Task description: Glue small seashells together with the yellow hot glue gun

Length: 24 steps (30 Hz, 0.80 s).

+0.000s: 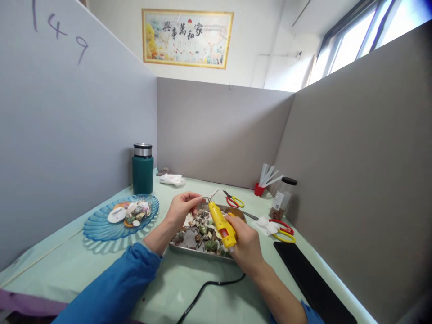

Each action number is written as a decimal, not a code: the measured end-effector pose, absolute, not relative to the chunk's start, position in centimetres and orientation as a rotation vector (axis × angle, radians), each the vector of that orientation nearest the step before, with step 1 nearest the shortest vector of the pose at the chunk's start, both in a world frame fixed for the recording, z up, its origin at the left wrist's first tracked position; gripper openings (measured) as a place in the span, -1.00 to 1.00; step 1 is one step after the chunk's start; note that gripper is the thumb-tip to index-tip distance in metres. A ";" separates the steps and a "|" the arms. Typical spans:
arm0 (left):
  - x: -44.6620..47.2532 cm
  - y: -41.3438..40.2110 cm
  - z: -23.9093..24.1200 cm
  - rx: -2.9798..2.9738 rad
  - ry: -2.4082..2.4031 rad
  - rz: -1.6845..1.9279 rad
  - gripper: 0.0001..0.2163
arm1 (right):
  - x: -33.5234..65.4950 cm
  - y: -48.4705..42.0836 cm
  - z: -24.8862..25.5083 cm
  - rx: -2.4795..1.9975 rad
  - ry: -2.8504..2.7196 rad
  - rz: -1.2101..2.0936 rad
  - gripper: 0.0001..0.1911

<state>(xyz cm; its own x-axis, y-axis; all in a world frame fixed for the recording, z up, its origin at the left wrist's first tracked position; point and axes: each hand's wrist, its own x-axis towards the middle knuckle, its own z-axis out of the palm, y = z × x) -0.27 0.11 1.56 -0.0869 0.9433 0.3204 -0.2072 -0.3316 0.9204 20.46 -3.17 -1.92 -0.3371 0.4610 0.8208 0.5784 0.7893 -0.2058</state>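
Observation:
My right hand [248, 245] grips a yellow glue gun [222, 225], its metal nozzle pointing up and left towards my left hand. My left hand [180, 209] is closed in a pinch on a small piece I cannot make out, held just above a metal tray [189, 246] full of several shells and small stones. The gun's black cord [205, 288] runs down towards the table's near edge.
A blue glass plate [101, 227] with shells lies left. A green flask [142, 168] stands behind it. Red-and-yellow scissors [234, 200], a second pair [283, 230], a jar [281, 198], a red cup of sticks [261, 185] and a black slab [310, 281] sit right. Grey partitions enclose the table.

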 end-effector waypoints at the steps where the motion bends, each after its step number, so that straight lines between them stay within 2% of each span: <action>1: -0.3 0.2 1.5 1.245 0.900 1.588 -0.76 | 20.5 -3.2 -1.9 -0.772 -1.998 -0.152 -0.74; 24: -0.4 0.2 1.5 1.280 0.917 1.598 -0.77 | 20.5 -3.1 -1.8 -0.762 -2.013 -0.092 -0.73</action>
<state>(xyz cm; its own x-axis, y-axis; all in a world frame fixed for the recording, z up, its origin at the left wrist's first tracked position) -0.43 0.16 1.53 -0.0943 0.9357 0.3400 -0.1785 -0.3519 0.9189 20.53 -3.10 -1.84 -0.3567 0.4769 0.8033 0.5482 0.8031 -0.2334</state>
